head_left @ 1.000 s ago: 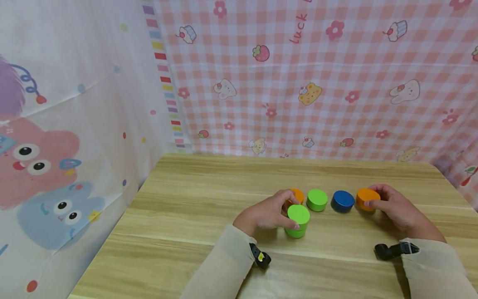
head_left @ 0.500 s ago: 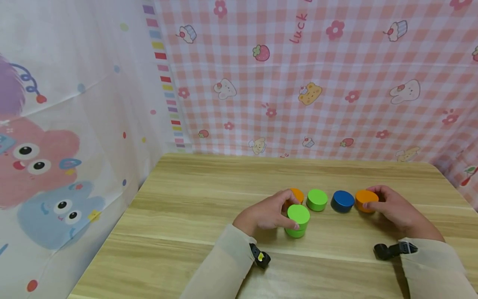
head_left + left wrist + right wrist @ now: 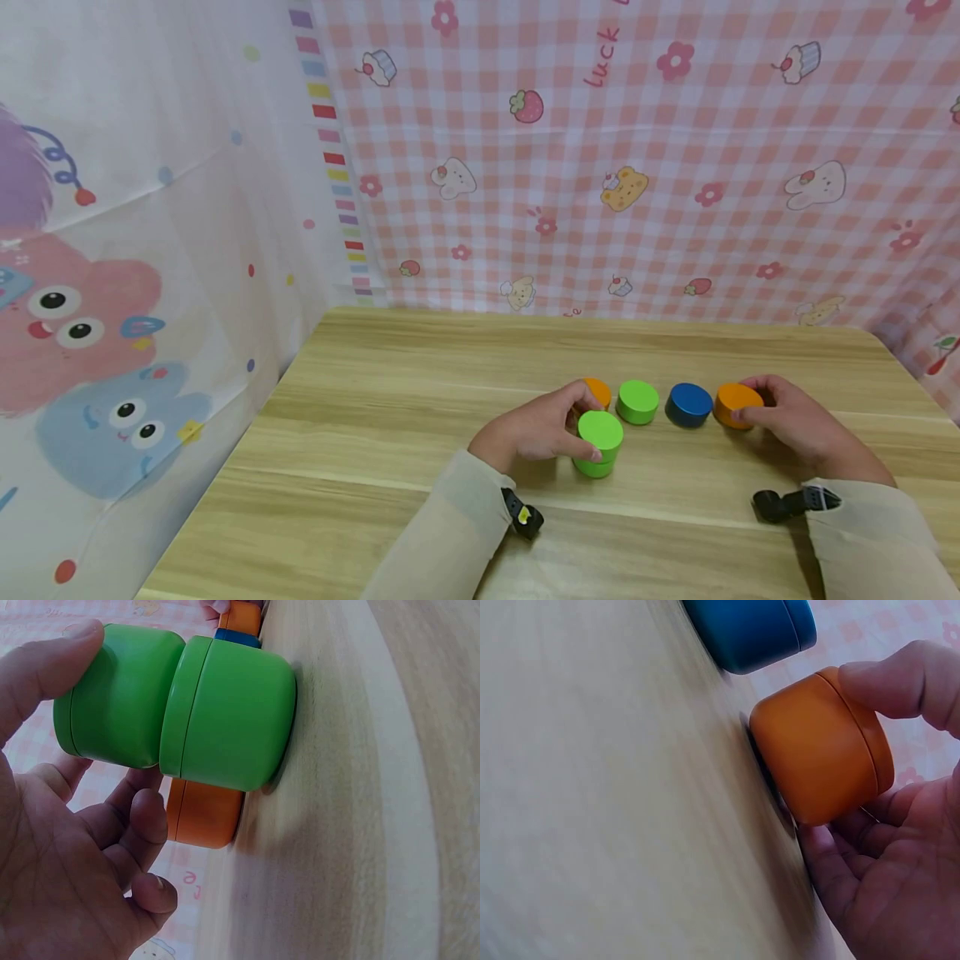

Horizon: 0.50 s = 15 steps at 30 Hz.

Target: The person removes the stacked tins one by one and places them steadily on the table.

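My left hand (image 3: pixel 534 427) pinches the upper green round tin (image 3: pixel 600 430) between thumb and fingers. This tin sits on a second green tin (image 3: pixel 232 712), which stands on the table. Behind the stack, an orange tin (image 3: pixel 597 393) is partly hidden by the left hand. At the right end of the row, my right hand (image 3: pixel 797 423) grips another orange tin (image 3: pixel 821 750), thumb on the near side near its lid. Its base is at the tabletop or barely off it; I cannot tell which.
A third green tin (image 3: pixel 637 402) and a blue tin (image 3: pixel 689 406) stand between the two orange ones, with small gaps. The wooden table (image 3: pixel 420 400) ends at a pink checked cloth (image 3: pixel 480 217) behind and a white printed cloth (image 3: pixel 225 275) on the left.
My right hand and its orange tin have shifted very slightly toward me. The left hand and the green stack have kept their place.
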### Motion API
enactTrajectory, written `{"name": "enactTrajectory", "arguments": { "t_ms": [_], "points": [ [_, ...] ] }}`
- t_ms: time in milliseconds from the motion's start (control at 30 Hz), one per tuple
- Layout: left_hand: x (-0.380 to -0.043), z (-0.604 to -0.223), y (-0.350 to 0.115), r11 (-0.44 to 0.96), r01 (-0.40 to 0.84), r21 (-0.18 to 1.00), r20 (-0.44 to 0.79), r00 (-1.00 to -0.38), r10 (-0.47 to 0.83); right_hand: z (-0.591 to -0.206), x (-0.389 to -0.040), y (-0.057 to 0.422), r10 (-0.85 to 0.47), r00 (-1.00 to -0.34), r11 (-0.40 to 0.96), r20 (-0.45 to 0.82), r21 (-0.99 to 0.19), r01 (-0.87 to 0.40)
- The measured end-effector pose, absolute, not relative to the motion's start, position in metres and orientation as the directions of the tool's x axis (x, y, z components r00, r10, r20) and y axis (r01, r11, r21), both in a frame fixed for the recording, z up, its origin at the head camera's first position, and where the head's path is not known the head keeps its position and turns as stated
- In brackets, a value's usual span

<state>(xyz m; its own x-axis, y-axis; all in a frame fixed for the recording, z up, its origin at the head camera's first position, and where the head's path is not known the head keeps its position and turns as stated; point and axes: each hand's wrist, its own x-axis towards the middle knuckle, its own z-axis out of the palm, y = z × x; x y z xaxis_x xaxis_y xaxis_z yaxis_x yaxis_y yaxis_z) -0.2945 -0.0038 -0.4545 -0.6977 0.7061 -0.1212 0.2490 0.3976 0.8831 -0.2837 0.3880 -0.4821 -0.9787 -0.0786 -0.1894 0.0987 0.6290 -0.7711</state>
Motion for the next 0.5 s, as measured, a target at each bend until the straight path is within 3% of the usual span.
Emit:
{"name": "enactTrajectory", "arguments": {
  "t_ms": [500],
  "points": [
    [-0.2944,-0.4539,-0.0035,0.41,0.238,0.881,-0.138,-0.699,0.702,-0.4812,-0.2835,0.388,-0.083,-0.979,0.618,-0.188,-0.78,0.097]
  ]
}}
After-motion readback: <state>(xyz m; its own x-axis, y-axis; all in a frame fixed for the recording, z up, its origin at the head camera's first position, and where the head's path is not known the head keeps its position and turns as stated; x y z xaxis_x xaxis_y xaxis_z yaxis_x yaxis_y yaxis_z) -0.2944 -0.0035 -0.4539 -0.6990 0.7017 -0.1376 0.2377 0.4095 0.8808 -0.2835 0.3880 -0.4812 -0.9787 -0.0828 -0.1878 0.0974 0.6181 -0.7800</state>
